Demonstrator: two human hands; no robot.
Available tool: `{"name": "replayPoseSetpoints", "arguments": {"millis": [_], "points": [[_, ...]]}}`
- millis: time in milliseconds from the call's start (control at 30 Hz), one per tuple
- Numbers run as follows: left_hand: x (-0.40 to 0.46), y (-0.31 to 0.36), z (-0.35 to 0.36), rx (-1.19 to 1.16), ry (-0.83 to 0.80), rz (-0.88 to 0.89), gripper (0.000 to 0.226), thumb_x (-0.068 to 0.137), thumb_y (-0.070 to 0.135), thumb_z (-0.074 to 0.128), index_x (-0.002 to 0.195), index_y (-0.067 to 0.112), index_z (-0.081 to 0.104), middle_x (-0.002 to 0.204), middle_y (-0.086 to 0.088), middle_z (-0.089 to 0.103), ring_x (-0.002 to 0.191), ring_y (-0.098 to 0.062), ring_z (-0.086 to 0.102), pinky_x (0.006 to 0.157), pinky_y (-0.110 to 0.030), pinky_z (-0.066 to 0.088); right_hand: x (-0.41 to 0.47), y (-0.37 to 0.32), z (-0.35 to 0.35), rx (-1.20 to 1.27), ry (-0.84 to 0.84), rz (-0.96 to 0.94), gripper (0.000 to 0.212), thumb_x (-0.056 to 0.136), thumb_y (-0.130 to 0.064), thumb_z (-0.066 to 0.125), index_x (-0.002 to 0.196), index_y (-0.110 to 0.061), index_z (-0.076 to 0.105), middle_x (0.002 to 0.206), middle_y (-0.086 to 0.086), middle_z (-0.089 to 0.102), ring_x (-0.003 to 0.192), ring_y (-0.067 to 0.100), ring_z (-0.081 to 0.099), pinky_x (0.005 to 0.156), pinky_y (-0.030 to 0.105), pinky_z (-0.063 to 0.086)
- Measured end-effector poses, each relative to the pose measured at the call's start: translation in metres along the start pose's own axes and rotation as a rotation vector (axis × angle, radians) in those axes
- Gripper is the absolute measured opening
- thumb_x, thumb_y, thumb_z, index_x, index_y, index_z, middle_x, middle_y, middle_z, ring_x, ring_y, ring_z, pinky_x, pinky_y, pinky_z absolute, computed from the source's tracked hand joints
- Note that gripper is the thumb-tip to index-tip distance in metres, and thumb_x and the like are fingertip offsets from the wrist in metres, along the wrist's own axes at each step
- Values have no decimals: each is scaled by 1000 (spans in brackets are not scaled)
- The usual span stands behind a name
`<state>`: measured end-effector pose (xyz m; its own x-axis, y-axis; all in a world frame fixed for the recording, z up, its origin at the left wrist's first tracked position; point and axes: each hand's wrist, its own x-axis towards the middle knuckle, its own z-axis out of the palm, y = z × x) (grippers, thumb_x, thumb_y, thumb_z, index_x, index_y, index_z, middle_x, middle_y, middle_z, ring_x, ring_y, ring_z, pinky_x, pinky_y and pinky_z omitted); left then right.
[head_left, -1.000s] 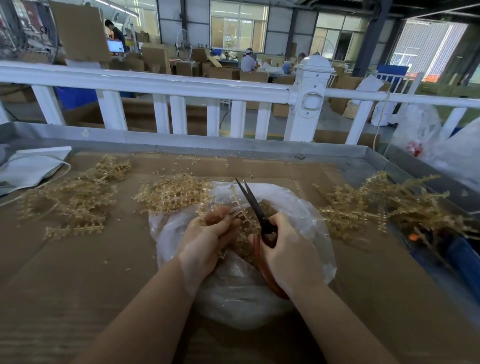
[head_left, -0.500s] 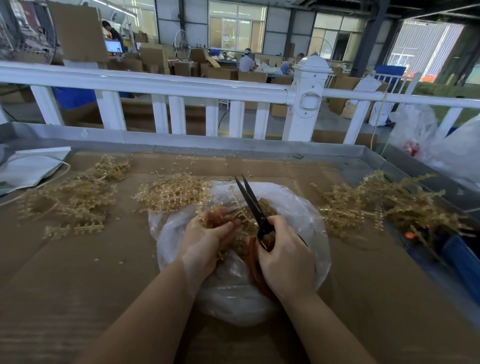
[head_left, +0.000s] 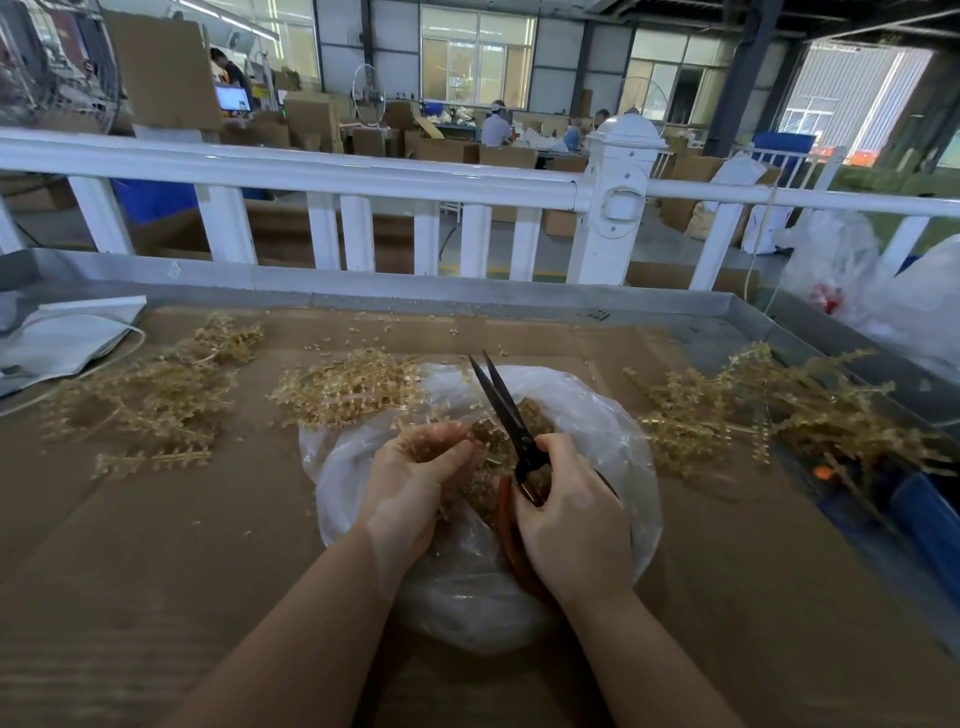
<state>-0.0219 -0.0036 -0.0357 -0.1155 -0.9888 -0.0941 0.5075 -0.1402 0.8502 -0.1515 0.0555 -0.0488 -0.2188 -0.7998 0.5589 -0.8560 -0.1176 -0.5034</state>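
1. Head view, looking down at a work table: both hands are busy right over a clear plastic bag (head_left: 615, 415) that lies on brown cardboard (head_left: 171, 545).
2. The right hand (head_left: 571, 525) is wrapped around the red handles of a pair of scissors (head_left: 503, 405). The fingers are curled tight on them and the dark blades point up and away from the person. The tips are a little apart, so the blades aren't fully closed.
3. The left hand (head_left: 413, 483) has its fingers curled round a small bunch of golden sprigs (head_left: 485, 434). The bunch sits just left of the scissor blades, touching or nearly so, but it's too tangled to tell.
4. So the sprigs being worked on are in the left hand, above the open mouth of the bag, and there are more bits down inside it.
5. There are three loose heaps of the same stuff on the cardboard: a left pile (head_left: 150, 400), a middle pile (head_left: 348, 387) touching the bag's far edge, and a right pile (head_left: 769, 410).
6. A metal rim (head_left: 415, 291) runs along the back of the table, with a white railing (head_left: 311, 174) behind it.
7. A flat white thing (head_left: 62, 338) with a cord sits at the far left.
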Motion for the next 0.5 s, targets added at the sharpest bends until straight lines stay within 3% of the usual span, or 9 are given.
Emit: {"name": "replayPoseSetpoints", "arguments": {"millis": [233, 367, 500], "points": [[1, -2, 3, 1, 18, 30, 15, 92, -5, 49, 87, 7, 57, 70, -7, 66, 65, -14, 68, 59, -25, 58, -1, 0, 1, -15, 3, -1, 27, 82, -26, 72, 105, -21, 58, 86, -7, 66, 79, 8, 62, 64, 10, 38], [0, -1, 2, -8, -1, 21, 21, 85, -12, 56, 93, 7, 56, 81, -12, 63, 74, -20, 67, 62, -25, 58, 0, 1, 1, -10, 9, 1, 28, 81, -25, 72, 105, -21, 58, 86, -6, 66, 79, 9, 63, 65, 14, 42], [-1, 0, 2, -4, 0, 39, 35, 75, -22, 59, 96, 6, 56, 78, -11, 63, 74, -19, 66, 62, -25, 57, 0, 2, 1, -13, 6, -3, 29, 81, -25, 72, 106, -20, 58, 87, -7, 67, 80, 8, 63, 66, 11, 40]]}}
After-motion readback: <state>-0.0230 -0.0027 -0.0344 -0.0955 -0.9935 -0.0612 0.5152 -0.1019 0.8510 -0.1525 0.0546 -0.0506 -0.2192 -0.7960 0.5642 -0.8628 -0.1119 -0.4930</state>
